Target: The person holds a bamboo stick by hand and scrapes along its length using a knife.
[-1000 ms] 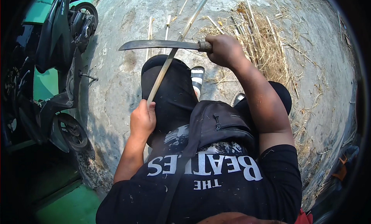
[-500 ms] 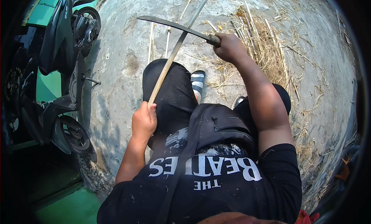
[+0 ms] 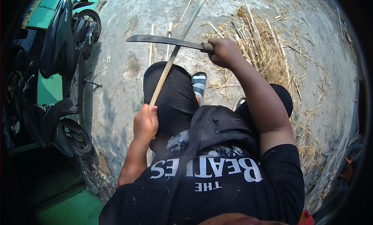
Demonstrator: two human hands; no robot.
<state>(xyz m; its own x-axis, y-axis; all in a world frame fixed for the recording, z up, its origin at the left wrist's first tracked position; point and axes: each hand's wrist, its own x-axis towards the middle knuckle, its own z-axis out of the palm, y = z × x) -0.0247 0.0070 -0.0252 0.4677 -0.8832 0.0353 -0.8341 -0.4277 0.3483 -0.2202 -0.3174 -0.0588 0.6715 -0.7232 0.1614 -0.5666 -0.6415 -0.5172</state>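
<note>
My left hand [image 3: 146,124] grips the near end of a long pale strip that looks like split bamboo [image 3: 165,74], its thumb lying along it. The strip slants up and away over my left knee to the top of the view. In my right hand [image 3: 225,53] is the handle of a machete [image 3: 165,39] with a dark, slightly curved blade. The blade lies crosswise over the strip, a little beyond my knee, its tip to the left. Blade and strip appear to touch where they cross.
A black motorbike [image 3: 66,69] stands at the left on its side stand. Thin strips and a heap of pale shavings [image 3: 268,46] lie on the grey ground [image 3: 116,69] ahead to the right. A black bag [image 3: 225,126] rests on my lap.
My right hand has drawn the machete toward me and slightly left, so the blade crosses the strip closer to my knee. My left hand keeps its hold, almost still.
</note>
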